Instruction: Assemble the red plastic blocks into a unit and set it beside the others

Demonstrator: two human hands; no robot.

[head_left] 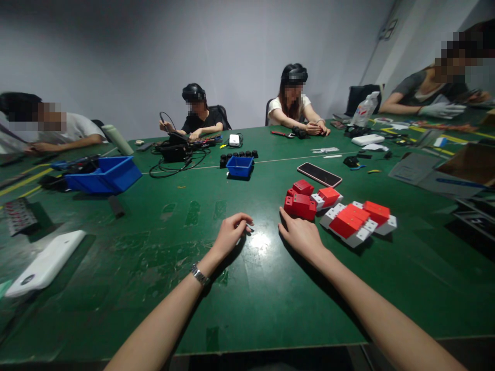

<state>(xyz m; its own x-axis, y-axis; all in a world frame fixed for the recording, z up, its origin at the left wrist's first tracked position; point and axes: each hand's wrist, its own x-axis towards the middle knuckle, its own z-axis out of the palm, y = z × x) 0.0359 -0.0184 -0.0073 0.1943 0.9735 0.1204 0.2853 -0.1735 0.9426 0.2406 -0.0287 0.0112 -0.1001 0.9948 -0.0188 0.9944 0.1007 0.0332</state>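
My left hand (234, 232) hovers at or just above the green table (232, 309), fingers loosely bent and apart, with nothing visible in it. A metal-band watch (200, 275) is on that wrist. My right hand (301, 236) lies palm down, its fingers stretched forward. Its index fingertip is beside a dark red plastic block (300, 206); whether they touch I cannot tell. Behind that is a smaller red block (303, 187). To the right lie orange-red and white blocks with holes: a small one (328, 197), a wide one (350, 224) and another (379, 216).
A phone (319, 174) lies beyond the blocks. A small blue bin (240, 166) stands by several black round parts (238, 154). At left are a larger blue bin (104, 175) and a white device (48, 263); at right, an open cardboard box (464, 167). Several co-workers sit around the table.
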